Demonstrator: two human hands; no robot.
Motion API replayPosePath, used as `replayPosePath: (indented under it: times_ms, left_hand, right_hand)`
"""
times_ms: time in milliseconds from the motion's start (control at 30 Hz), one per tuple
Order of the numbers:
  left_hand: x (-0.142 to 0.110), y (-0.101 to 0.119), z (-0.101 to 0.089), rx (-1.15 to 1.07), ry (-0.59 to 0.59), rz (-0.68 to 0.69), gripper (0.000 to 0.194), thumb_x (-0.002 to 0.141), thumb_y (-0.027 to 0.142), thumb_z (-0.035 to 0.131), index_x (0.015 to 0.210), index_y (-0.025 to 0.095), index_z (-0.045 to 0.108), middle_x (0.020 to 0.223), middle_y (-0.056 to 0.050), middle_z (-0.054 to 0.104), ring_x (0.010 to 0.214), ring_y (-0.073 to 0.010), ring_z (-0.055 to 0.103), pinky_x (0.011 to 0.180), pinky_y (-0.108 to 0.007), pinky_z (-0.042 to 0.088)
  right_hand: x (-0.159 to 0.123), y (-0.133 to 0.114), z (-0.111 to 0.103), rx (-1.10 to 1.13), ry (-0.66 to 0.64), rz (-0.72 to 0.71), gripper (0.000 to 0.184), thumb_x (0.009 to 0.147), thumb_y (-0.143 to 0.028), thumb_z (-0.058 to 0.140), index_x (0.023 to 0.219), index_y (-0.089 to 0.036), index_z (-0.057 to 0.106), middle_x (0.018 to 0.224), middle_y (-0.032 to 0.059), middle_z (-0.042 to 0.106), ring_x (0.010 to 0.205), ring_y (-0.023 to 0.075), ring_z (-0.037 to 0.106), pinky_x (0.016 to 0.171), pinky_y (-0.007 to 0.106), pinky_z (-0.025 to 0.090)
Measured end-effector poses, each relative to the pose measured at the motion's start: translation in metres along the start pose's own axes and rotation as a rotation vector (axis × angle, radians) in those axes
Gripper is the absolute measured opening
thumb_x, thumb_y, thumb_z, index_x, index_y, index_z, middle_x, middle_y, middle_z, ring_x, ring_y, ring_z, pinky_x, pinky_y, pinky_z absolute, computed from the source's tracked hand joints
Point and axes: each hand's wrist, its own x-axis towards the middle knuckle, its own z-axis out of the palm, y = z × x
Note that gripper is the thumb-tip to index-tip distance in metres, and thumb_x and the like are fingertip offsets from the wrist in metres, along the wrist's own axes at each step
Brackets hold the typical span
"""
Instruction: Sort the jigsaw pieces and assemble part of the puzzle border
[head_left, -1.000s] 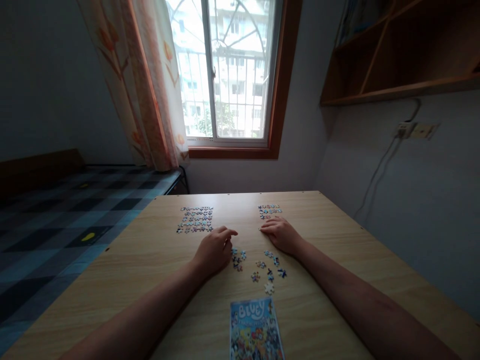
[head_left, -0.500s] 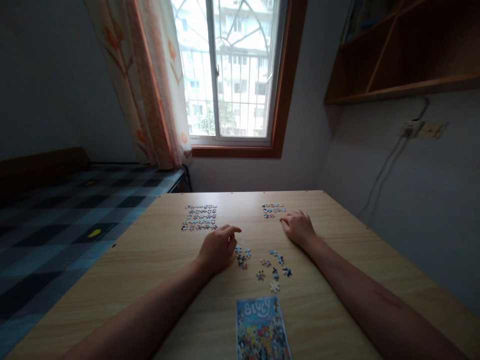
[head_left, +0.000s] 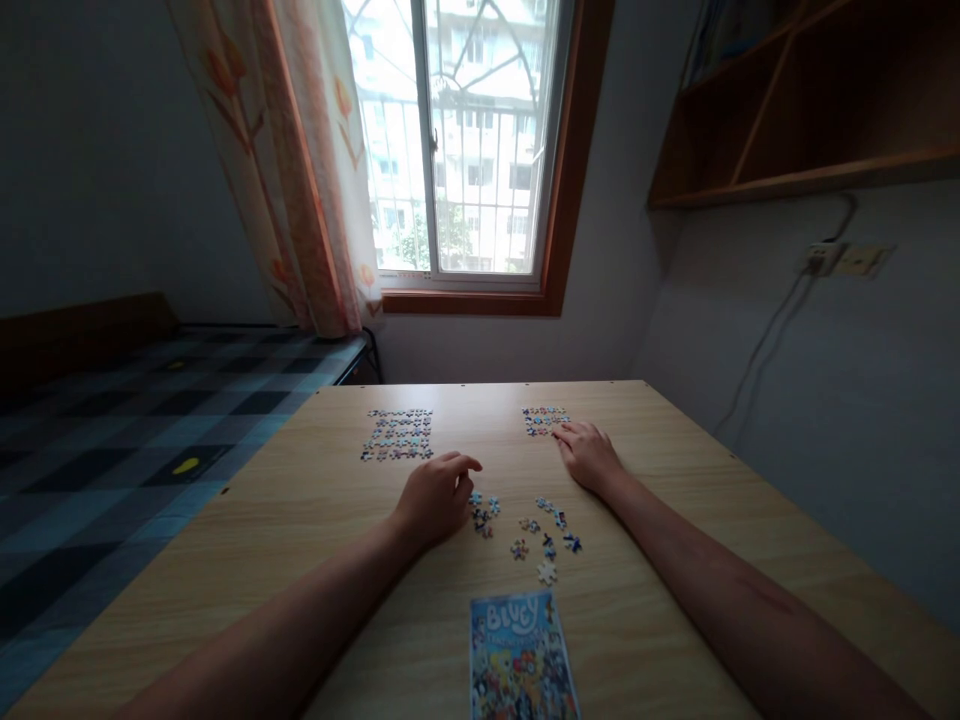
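My right hand point(head_left: 589, 456) rests low over the table, its fingertips pinched on a jigsaw piece at the front right of a small block of puzzle pieces point(head_left: 546, 412); the fingers mostly hide that piece. My left hand point(head_left: 437, 498) lies on the wood with the index finger stretched out and the others loosely bent, holding nothing I can see. Just right of it is a loose cluster of jigsaw pieces point(head_left: 484, 514). More scattered pieces point(head_left: 549, 545) lie between my forearms. Behind my left hand, several rows of pieces point(head_left: 403, 437) are laid out.
A colourful picture sheet marked "Bluey" point(head_left: 521, 655) lies at the near side of the wooden table point(head_left: 300, 570). A bed with a checked cover point(head_left: 187, 400) stands to the left. Beyond the table are a window and curtain point(head_left: 307, 200); a shelf point(head_left: 810, 170) hangs at upper right.
My right hand has slid slightly left and away from me, bringing its fingertips up against the right-hand block of pieces. My left hand stays where it was.
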Motion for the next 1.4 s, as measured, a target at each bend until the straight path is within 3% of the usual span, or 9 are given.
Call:
replayPosePath:
  times_ms: [333,700,1033,1200,1300,1400]
  left_hand:
    - [0.0,0.003,-0.004,0.003,-0.01,-0.003,0.03,0.079,0.011,0.051,0.092,0.022,0.075,0.093,-0.002,0.073,0.077,-0.0179,0.066,0.076,-0.03,0.051]
    - [-0.001,0.007,-0.005,-0.019,-0.018,-0.007,0.025,0.078,0.009,0.053,0.075,0.022,0.075,0.085,-0.001,0.07,0.071,-0.0156,0.063,0.071,-0.028,0.047]
    - [-0.002,0.0,0.001,-0.068,0.016,0.015,0.028,0.074,0.006,0.052,0.067,0.022,0.074,0.087,-0.001,0.068,0.072,-0.0138,0.062,0.074,-0.027,0.049]
    - [0.0,-0.001,0.002,-0.068,-0.073,0.016,0.034,0.074,0.004,0.052,0.071,0.025,0.078,0.092,0.0,0.068,0.075,-0.0136,0.063,0.078,-0.027,0.05]
    - [0.0,0.001,0.002,-0.018,-0.123,0.048,0.037,0.08,0.007,0.052,0.09,0.03,0.08,0.097,-0.001,0.068,0.081,-0.0162,0.064,0.081,-0.031,0.051]
    - [0.0,0.002,0.004,0.011,-0.11,0.117,0.042,0.089,0.013,0.049,0.117,0.033,0.073,0.108,-0.004,0.065,0.09,-0.019,0.063,0.084,-0.034,0.051]
  right_hand:
    - [-0.002,-0.007,-0.008,0.008,0.084,0.021,0.032,0.1,-0.028,0.046,0.124,-0.026,0.067,0.135,0.006,0.061,0.122,0.0249,0.049,0.103,0.039,0.036]
    - [-0.001,-0.005,-0.002,-0.017,0.03,0.037,0.029,0.1,-0.03,0.048,0.119,-0.029,0.07,0.138,0.0045,0.058,0.124,0.0249,0.048,0.103,0.04,0.036]
    - [-0.002,-0.006,-0.004,0.004,0.081,0.024,0.03,0.1,-0.031,0.047,0.121,-0.027,0.069,0.135,0.0067,0.06,0.122,0.0265,0.05,0.102,0.042,0.037]
    - [-0.005,-0.013,-0.006,0.139,0.173,-0.186,0.032,0.097,-0.023,0.049,0.122,-0.025,0.068,0.135,0.0083,0.06,0.126,0.0262,0.049,0.107,0.045,0.035]
    - [-0.01,-0.023,-0.01,0.228,0.188,-0.389,0.031,0.097,-0.025,0.051,0.124,-0.025,0.068,0.136,0.0082,0.059,0.13,0.0269,0.045,0.112,0.049,0.03]
    - [-0.016,-0.034,-0.017,0.286,0.142,-0.543,0.03,0.099,-0.028,0.051,0.122,-0.029,0.069,0.134,0.0055,0.061,0.131,0.0267,0.045,0.114,0.052,0.027]
